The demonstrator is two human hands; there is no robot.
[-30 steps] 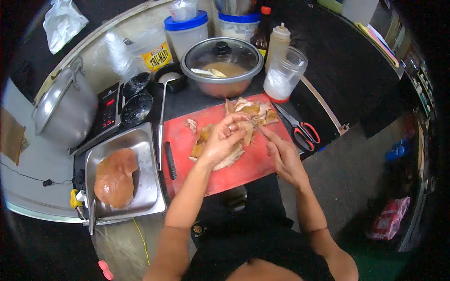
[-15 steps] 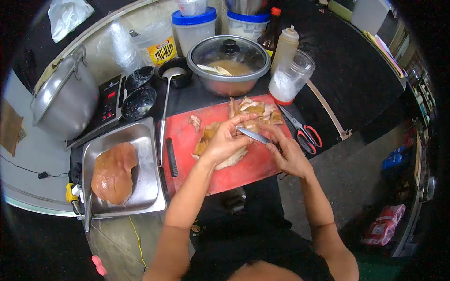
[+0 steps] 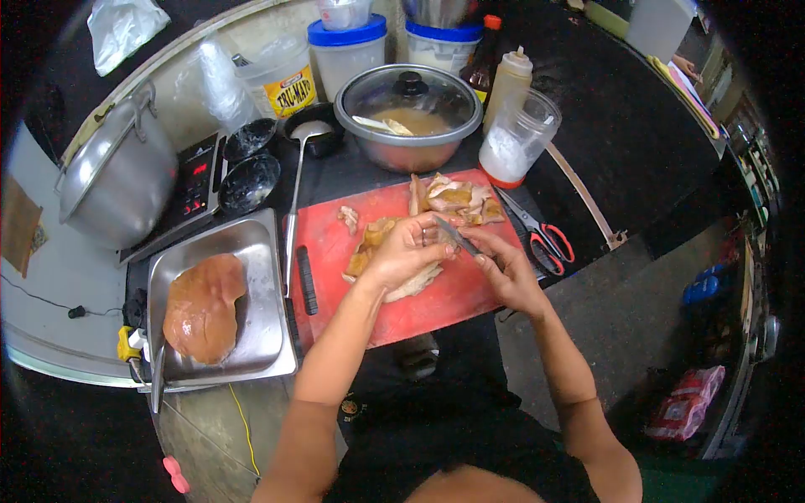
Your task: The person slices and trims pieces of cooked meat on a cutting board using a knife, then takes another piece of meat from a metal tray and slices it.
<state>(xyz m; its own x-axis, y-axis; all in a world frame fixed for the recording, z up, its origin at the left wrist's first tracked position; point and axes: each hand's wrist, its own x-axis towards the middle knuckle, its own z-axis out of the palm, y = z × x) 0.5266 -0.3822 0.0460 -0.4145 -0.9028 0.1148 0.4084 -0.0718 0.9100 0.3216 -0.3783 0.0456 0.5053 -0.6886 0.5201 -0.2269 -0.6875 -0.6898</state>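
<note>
My right hand [image 3: 510, 272] grips a small knife [image 3: 455, 235] over the red cutting board [image 3: 457, 302]. Its blade points up and left, toward the fingers of my left hand [image 3: 404, 251]. The left fingers are curled, with thumb and fingertips close to the blade; what they pinch, if anything, is too small to make out. Beneath the left hand lies cooked-looking meat with yellowish skin [image 3: 369, 243], partly hidden. More such meat pieces [image 3: 461, 199] sit at the board's far edge, and a small scrap [image 3: 348, 218] rests at the upper left.
Scissors [image 3: 543, 239] lie right of the board. On the left, a steel tray [image 3: 272, 344] holds a large piece of meat [image 3: 204, 310]; a ladle [image 3: 292, 226] lies between tray and board. Behind stand a lidded pot [image 3: 402, 155], a salt-like jar [image 3: 511, 147] and an induction cooker [image 3: 197, 180].
The knife has turned slightly, its tip now pointing more steeply upward past the left fingertips. My right hand has rotated a little with it; the board and meat stay put.
</note>
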